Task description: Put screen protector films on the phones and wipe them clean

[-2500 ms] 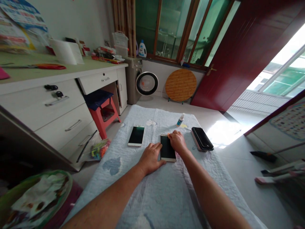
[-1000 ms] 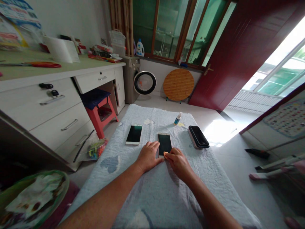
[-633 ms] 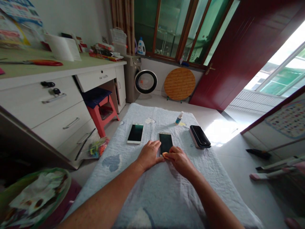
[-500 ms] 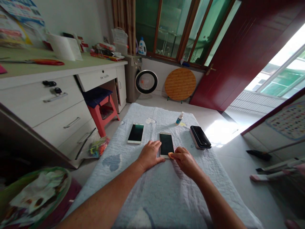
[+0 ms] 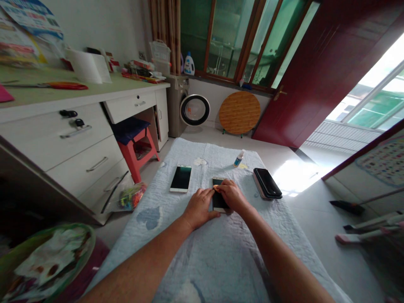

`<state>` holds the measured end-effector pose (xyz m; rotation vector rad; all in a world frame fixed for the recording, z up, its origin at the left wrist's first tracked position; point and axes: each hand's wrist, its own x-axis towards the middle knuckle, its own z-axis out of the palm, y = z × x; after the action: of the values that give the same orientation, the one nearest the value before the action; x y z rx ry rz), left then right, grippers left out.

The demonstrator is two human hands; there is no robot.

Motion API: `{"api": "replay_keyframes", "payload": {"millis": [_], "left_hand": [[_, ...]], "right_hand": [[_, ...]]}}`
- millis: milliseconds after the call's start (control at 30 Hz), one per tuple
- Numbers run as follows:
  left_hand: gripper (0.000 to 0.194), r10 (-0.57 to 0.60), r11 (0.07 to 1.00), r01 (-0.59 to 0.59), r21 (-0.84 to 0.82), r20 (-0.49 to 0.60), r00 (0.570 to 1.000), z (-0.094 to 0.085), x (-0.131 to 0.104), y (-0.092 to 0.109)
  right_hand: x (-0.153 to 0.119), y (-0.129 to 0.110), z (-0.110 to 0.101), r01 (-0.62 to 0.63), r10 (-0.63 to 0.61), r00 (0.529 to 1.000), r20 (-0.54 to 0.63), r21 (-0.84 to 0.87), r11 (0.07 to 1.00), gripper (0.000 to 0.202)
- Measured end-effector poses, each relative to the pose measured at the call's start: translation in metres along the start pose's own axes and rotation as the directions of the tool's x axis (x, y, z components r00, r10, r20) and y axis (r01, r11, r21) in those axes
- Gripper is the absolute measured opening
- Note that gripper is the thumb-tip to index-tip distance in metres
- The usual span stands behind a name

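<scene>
Left hand [image 5: 198,208] loosely open, a person braces a smartphone [image 5: 218,203] lying flat on a quilt-covered worktop [image 5: 208,263], fingers along its left edge, apparently to stop it sliding. The right hand [image 5: 231,194] pinches a small orange wad [image 5: 216,188], material unclear, against the upper screen, likely for fingertip control. A white-framed smartphone [image 5: 181,179] and a black-topped stack [image 5: 268,184] lie on either side, seemingly clear of the hands; beyond stands a white-capped bottle [image 5: 239,158].
</scene>
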<state>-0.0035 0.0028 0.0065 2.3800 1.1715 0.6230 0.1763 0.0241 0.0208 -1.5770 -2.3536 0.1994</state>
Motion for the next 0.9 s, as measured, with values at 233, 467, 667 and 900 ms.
{"api": "replay_keyframes", "payload": {"millis": [233,467,667,900], "left_hand": [[0.069,-0.021,0.999,0.02,0.044,0.019,1.0,0.002,0.0,0.0],[0.072,-0.019,0.998,0.016,0.068,0.044,0.999,0.002,-0.001,0.001],[0.066,-0.016,0.998,0.014,0.06,0.025,1.0,-0.002,-0.001,0.003],[0.068,-0.011,0.997,0.01,0.081,0.019,1.0,-0.001,-0.002,0.005]], "right_hand": [[0.035,0.015,0.002,-0.051,0.052,0.999,0.01,-0.104,0.993,0.029],[0.06,0.007,0.009,-0.041,0.049,0.997,0.053,-0.137,0.99,0.031],[0.07,0.008,0.008,-0.078,0.103,0.99,0.1,-0.23,0.97,0.033],[0.064,0.037,-0.006,-0.154,0.192,0.973,0.13,-0.253,0.955,0.03]]}}
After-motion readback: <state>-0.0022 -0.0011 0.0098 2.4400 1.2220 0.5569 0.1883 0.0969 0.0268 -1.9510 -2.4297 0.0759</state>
